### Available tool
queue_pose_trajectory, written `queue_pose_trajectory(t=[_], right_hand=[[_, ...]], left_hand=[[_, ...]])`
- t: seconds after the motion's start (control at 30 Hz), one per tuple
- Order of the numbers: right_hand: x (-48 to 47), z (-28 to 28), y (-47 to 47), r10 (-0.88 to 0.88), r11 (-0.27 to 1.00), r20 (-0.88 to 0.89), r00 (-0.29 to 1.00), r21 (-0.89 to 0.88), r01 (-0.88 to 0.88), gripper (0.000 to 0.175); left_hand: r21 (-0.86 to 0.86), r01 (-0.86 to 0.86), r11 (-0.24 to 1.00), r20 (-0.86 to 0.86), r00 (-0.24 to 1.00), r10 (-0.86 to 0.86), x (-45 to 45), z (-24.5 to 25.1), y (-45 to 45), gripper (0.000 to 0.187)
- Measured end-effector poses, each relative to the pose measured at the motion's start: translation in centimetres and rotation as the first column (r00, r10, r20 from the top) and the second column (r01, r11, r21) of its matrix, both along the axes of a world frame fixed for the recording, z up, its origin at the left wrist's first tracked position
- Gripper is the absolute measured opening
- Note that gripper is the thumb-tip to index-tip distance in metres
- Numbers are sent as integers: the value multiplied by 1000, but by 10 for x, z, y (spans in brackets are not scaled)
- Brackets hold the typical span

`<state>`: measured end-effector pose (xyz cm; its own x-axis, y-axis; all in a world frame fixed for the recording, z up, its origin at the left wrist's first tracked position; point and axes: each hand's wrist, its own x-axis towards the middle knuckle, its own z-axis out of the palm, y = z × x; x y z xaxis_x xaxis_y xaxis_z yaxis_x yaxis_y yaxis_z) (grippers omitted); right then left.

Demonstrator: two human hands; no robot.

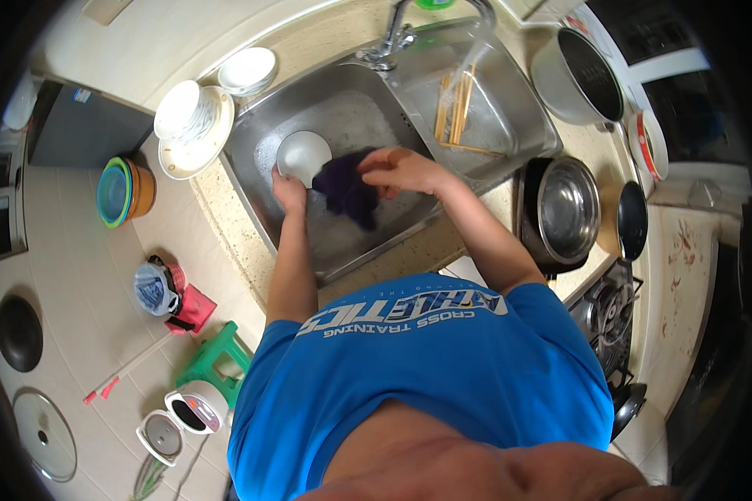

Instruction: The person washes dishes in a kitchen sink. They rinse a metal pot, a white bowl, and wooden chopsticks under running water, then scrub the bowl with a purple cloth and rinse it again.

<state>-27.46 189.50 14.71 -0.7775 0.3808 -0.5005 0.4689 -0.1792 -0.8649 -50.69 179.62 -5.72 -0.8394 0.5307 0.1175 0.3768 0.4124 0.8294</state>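
Observation:
Over the left basin of a steel double sink (pixel 260 194), my left hand (pixel 288 190) grips the lower left edge of a white bowl (pixel 303 155). A dark purple cloth (pixel 351 191) hangs against the bowl's right side and covers part of it. My right hand (pixel 400 170) holds the cloth's right part, fingers bent. Water runs from the chrome faucet (pixel 393 42) into the right basin, where several wooden chopsticks (pixel 457 113) lie, most side by side and one crosswise.
Stacked white bowls (pixel 178 111) on a plate and another bowl stack (pixel 248 69) stand left of the sink. On the right are a large pot (pixel 576 75), a steel basin (pixel 568 210), a black pan (pixel 631 220) and a gas stove (pixel 608 307). A green stool (pixel 208 363) stands lower left.

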Motion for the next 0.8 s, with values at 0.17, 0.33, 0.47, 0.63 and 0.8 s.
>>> queue_pose_trajectory(t=[0.17, 0.33, 0.47, 0.63, 0.8], right_hand=[[-31, -115, 25, -231, 813, -72, 970, 533, 233, 51], [-73, -135, 66, -210, 846, -202, 957, 453, 281, 45], [-84, -144, 92, -110, 466, -240, 965, 845, 263, 54], [-92, -167, 69, -330, 474, -214, 920, 805, 357, 54], [-94, -212, 20, -355, 549, -291, 888, 704, 450, 52]], left_hand=[[-57, 203, 977, 265, 947, -181, 19, 71, 11, 46], [219, 464, 858, 153, 852, -500, 28, 74, 29, 47], [-294, 451, 843, 34, 886, -462, 62, 40, -1, 48], [-593, 294, 750, 64, 945, -320, 28, -11, -8, 34], [-14, 142, 990, 42, 989, -141, 39, 37, 46, 26]])
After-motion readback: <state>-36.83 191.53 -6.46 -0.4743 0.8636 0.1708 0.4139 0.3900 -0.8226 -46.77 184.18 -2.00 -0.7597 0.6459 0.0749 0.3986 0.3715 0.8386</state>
